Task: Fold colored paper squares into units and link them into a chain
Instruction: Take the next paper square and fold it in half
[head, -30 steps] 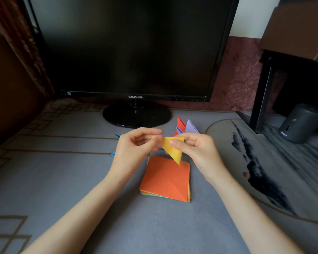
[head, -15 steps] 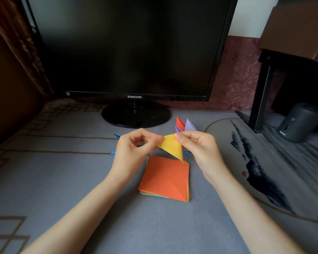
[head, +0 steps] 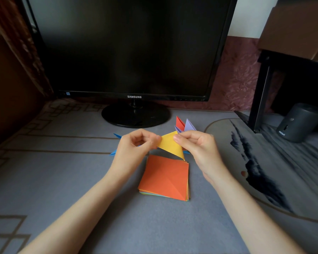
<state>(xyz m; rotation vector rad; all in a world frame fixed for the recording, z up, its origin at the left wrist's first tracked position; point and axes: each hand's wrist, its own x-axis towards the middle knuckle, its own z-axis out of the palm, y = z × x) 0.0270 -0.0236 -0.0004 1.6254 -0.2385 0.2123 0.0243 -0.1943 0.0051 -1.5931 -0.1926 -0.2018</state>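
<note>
Since 1 second ago, yellow paper (head: 171,143) opens wider, pinched by left hand (head: 134,145) and right hand (head: 196,145); folding continues above the stack (head: 163,178).

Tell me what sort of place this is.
Probably a home desk or computer workstation used for crafts: a Samsung monitor stands at the back, a patterned grey mat covers the surface, and a stack of colored paper squares lies on it.
</note>
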